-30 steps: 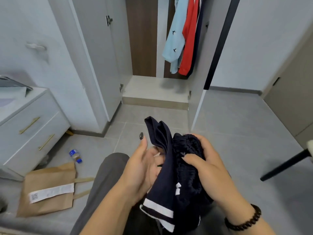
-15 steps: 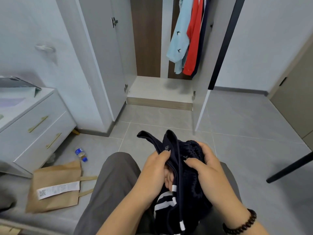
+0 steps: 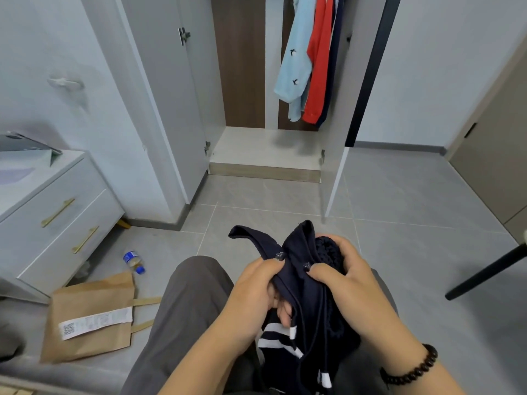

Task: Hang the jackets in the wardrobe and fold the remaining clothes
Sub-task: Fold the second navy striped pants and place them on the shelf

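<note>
You've got the navy garment (image 3: 302,283) bunched over your lap, white stripes and drawstrings trailing down between your knees, so sort it out before you fold. My read is that you're hunting for the waistband edge: find it, pull it taut between both hands, shake the rest loose, and let the cords drop clear so they don't get trapped in the fold. Your left hand (image 3: 256,292) is curled in on the cloth, thumb and fingertips pinching a dark fold near the top edge. Your right hand (image 3: 342,275) is wrapped around the bundled, textured part, with its forefinger pressed down on the fabric just beside your left thumb. Neither hand is spread. Ahead, the wardrobe (image 3: 265,155) stands with its doors open, with a light blue jacket (image 3: 295,67) and a red jacket (image 3: 318,75) hanging inside.
</note>
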